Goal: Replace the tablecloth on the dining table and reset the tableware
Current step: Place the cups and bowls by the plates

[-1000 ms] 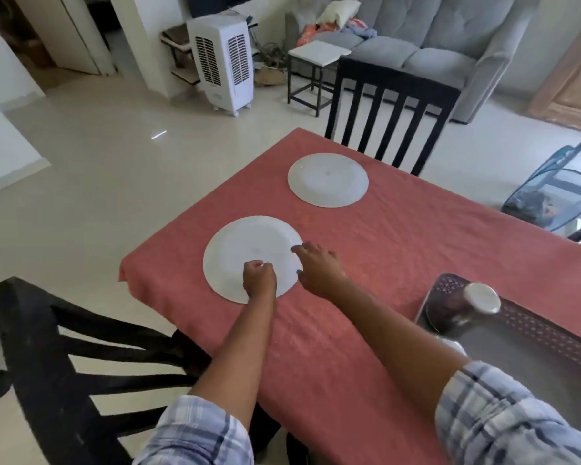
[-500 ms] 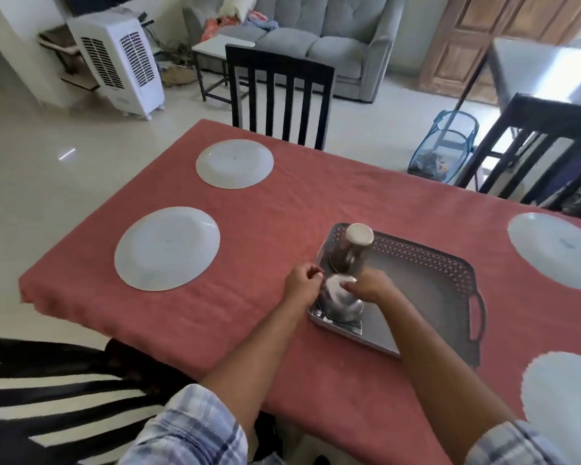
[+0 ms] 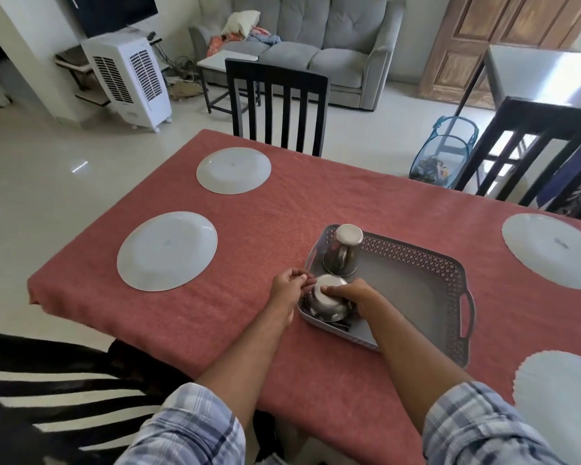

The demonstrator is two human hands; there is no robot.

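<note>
Head view: your cloth (image 3: 265, 229) lies red over the tabletop, hanging past the near-left corner. Four white plates sit on it: a near-left plate (image 3: 166, 251), a far-left plate (image 3: 233, 170), a far-right plate (image 3: 550, 250) and a near-right plate (image 3: 564, 397) cut by the frame edge. Between the two pairs, well apart from each, stands the grey tray (image 3: 416, 255) (lattice walls, a handle at its right end). In its left end a steel tumbler (image 3: 342, 251) stands upside down, and just nearer you a steel bowl (image 3: 326, 302) also sits upside down.

Your right hand (image 3: 353, 295) lies over the bowl, its fingers (image 3: 329, 290) curled across the base and clamped on it. Your left hand (image 3: 287, 290) is at the bowl's left side with curled fingers (image 3: 301, 279) touching it, and whether they truly pinch it cannot be told. Dark chairs stand at the far side (image 3: 275, 105), the right (image 3: 534, 146) and the near left (image 3: 47, 397).
</note>
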